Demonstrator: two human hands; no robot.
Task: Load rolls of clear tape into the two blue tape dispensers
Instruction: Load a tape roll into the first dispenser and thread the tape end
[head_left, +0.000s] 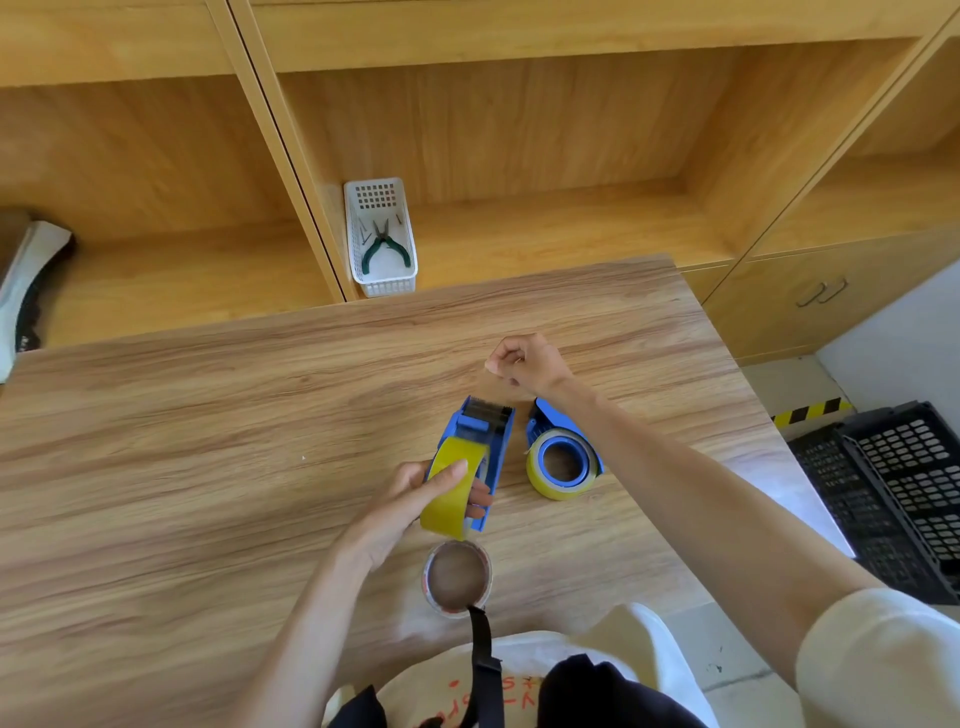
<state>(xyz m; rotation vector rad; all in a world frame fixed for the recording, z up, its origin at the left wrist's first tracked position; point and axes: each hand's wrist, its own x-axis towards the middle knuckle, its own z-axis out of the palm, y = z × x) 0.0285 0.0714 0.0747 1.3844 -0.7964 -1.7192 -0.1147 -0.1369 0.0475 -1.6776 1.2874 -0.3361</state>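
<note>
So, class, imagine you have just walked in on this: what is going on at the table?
A person is loading tape into blue dispensers on a wooden table. The left hand grips one blue dispenser with its yellowish tape roll, while the right hand pinches the tape's free end beyond the cutter. A second dispenser, roll already fitted, lies beside it. A spare roll sits nearest the person.

- Bright, even daylight; the worktop (208, 441) carries only soft, faint shadows under the arms.
- Wide-angle bending curves the shelves (519, 156) behind the worktop.
- Slight softness throughout; edges smear.
</note>
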